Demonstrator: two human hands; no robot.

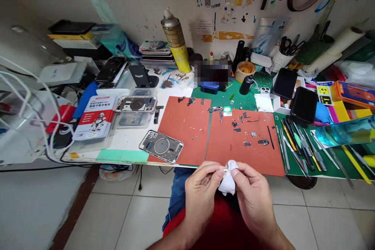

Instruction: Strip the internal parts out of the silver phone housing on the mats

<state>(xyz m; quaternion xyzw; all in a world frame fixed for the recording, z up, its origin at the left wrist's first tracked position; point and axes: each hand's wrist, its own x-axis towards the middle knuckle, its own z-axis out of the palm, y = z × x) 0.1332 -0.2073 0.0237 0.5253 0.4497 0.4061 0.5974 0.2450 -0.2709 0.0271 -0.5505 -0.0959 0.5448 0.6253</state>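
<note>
Both my hands are in front of the table's front edge, above my lap. My right hand (254,188) is closed on a crumpled white cloth (228,184), pinched between thumb and fingers. My left hand (202,187) is closed too, thumb against forefinger, its fingertips at the cloth's left side. A tiny pale piece shows at those fingertips, too small to name. Beyond my hands lies a reddish-brown mat (187,125) with small phone parts and screws on it. A phone back housing (161,146) with a ring in its middle rests at the mat's left edge.
Tweezers and screwdrivers (301,146) lie on the green mat at the right, beside a blue bottle (345,131). A spray can (177,41) stands at the back. On the left are a battery box (95,117), another phone housing (137,104) and white cables (52,113).
</note>
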